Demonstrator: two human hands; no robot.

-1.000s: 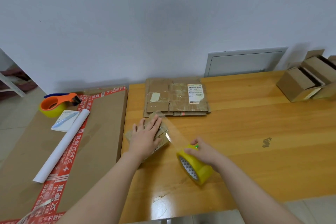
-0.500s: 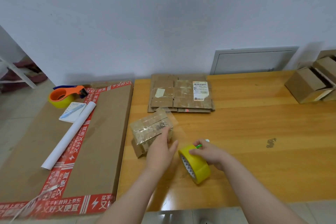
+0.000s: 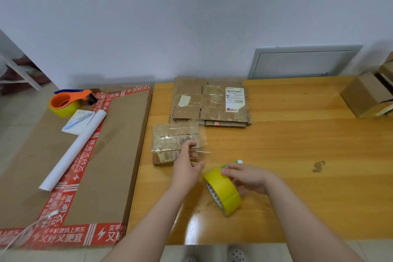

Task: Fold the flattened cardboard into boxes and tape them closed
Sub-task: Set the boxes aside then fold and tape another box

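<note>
A small folded cardboard box (image 3: 170, 142), wrapped in clear tape, sits on the wooden table (image 3: 287, 155) near its left edge. My left hand (image 3: 186, 168) is at the box's right front corner, its fingers pinching the clear tape strip (image 3: 202, 151) that runs from the box. My right hand (image 3: 246, 176) grips a yellow tape roll (image 3: 225, 193) standing on edge just right of the left hand, with a green-and-white piece at its fingertips. A stack of flattened cardboard (image 3: 210, 102) with a shipping label lies behind the box.
A big flat carton with red printed tape (image 3: 85, 166) lies left of the table. On it are an orange tape dispenser (image 3: 68, 100), a notepad with a blue pen (image 3: 78, 121) and a white paper roll (image 3: 74, 151). Finished boxes (image 3: 370, 95) stand at the far right.
My left hand lifted off the top of the box and moved to its right front side, now pinching the tape. The box has turned squarer to the table. The roll stays in my right hand.
</note>
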